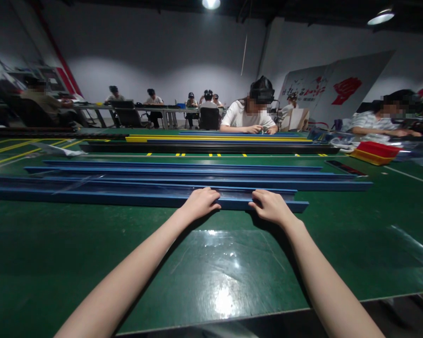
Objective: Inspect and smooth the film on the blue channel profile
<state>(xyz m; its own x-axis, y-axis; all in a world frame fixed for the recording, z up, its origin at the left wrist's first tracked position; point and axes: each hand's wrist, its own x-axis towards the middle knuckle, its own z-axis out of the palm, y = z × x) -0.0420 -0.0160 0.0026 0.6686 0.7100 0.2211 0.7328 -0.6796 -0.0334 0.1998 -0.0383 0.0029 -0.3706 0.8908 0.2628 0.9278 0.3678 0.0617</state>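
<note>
A long blue channel strip (155, 197) lies crosswise on the green table, its right end a little beyond my hands. My left hand (201, 203) is closed over its near wall, fingers bent into the channel and thumb on the front side. To the right, my right hand (270, 205) grips the same strip in a similar way, near the end. Between the hands a short stretch of the strip shows. Just behind it lie more blue channel strips (331, 185), parallel and close together. Clear film crosses the strips at the left.
Clear plastic sheet (225, 263) covers the green table (144, 263) near me. Farther back lie a black strip (211, 148) and a yellow strip (232, 139). A phone-like dark object (345, 167) and a red bin (375, 151) are at right. A co-worker (248, 112) sits opposite.
</note>
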